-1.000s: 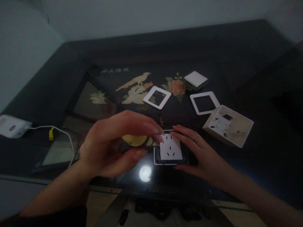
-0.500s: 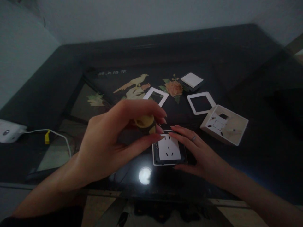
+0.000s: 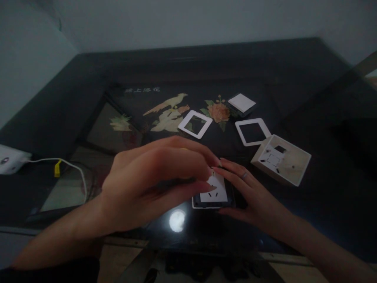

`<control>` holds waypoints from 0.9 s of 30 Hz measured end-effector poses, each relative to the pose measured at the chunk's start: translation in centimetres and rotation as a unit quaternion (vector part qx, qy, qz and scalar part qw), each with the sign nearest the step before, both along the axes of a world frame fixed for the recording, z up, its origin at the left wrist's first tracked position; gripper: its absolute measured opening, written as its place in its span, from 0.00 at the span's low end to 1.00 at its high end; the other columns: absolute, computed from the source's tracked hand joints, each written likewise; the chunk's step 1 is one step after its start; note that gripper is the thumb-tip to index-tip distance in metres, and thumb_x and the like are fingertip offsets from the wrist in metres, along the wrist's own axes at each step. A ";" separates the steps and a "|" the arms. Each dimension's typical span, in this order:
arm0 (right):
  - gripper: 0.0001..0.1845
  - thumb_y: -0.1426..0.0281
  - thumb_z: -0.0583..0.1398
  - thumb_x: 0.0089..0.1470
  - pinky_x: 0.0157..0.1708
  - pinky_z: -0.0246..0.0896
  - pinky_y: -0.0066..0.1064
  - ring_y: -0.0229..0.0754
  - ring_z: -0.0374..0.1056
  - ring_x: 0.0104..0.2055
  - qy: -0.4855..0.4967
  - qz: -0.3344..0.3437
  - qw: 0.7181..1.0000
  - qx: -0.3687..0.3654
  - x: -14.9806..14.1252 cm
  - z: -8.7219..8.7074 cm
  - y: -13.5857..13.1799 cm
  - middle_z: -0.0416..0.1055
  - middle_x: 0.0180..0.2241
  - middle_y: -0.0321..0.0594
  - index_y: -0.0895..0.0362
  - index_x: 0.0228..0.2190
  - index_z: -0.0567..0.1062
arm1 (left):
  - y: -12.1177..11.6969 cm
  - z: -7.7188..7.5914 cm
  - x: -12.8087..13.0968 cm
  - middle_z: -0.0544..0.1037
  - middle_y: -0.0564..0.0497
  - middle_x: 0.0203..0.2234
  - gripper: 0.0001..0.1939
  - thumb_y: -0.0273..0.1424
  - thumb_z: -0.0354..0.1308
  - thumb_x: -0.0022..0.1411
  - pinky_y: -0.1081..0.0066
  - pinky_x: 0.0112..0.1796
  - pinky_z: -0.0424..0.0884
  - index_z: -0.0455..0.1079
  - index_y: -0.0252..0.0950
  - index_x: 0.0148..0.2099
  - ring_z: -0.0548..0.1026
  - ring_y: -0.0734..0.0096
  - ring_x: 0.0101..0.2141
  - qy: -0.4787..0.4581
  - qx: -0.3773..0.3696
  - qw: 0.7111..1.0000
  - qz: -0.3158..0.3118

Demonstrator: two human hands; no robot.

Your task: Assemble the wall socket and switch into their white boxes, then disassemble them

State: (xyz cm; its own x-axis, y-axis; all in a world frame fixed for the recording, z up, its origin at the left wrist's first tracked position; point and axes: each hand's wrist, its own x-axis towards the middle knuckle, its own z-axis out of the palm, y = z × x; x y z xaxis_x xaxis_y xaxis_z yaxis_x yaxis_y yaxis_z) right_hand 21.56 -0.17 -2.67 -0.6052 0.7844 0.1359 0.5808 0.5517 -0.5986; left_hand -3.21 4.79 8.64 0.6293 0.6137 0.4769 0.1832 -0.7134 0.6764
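Note:
A white wall socket (image 3: 214,194) with a dark surround lies face up on a box at the near middle of the table. My right hand (image 3: 250,192) steadies it from the right, fingers at its far edge and thumb at its near edge. Above its left part, my left hand (image 3: 159,177) is closed around a screwdriver with a yellow and black handle. That hand now hides nearly all of the screwdriver and the socket's upper left, so I cannot tell where the tip rests.
Two white cover frames (image 3: 195,124) (image 3: 252,132) lie beyond my hands. A white switch panel (image 3: 242,103) is farther back. On the right, an open white mounting box (image 3: 281,160) touches one frame. A white power strip (image 3: 13,160) with a cable lies at the left edge.
My left hand has turned over and shifted slightly right, covering the screwdriver handle that showed before. My right hand stays at the socket. The view has shifted a little.

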 end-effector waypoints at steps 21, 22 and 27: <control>0.47 0.67 0.66 0.52 0.61 0.56 0.56 0.55 0.51 0.68 0.015 -0.005 1.000 -0.016 0.1 0.1 -0.2 0.54 0.66 0.49 0.48 0.66 0.50 | -0.6 1.0 -0.5 0.84 0.48 0.35 0.18 0.21 0.72 0.49 0.69 0.26 0.81 0.80 0.42 0.42 0.83 0.62 0.31 -0.008 -0.168 0.985 -0.032; 0.46 0.67 0.66 0.52 0.61 0.57 0.57 0.56 0.50 0.68 0.009 -0.002 1.000 -0.014 0.1 0.1 -0.2 0.54 0.66 0.49 0.48 0.66 0.51 | -0.5 1.0 -0.2 0.83 0.49 0.32 0.15 0.20 0.73 0.47 0.69 0.26 0.81 0.81 0.40 0.37 0.82 0.65 0.28 -0.027 -0.155 0.987 -0.014; 0.51 0.64 0.67 0.51 0.58 0.61 0.58 0.59 0.52 0.68 0.003 0.002 1.000 0.003 0.1 0.1 0.0 0.55 0.66 0.50 0.47 0.67 0.45 | -0.6 1.0 -0.2 0.80 0.50 0.32 0.18 0.19 0.72 0.46 0.65 0.31 0.81 0.82 0.42 0.39 0.80 0.61 0.32 -0.044 -0.108 0.990 0.077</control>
State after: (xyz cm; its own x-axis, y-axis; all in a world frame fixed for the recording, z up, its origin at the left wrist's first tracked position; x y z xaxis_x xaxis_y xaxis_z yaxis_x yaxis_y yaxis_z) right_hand 21.65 -0.18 -2.55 -0.6071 0.7815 0.1437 0.5757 0.5572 -0.5984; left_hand -3.37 4.15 9.62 0.4821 0.7926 0.3733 0.2118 -0.5189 0.8282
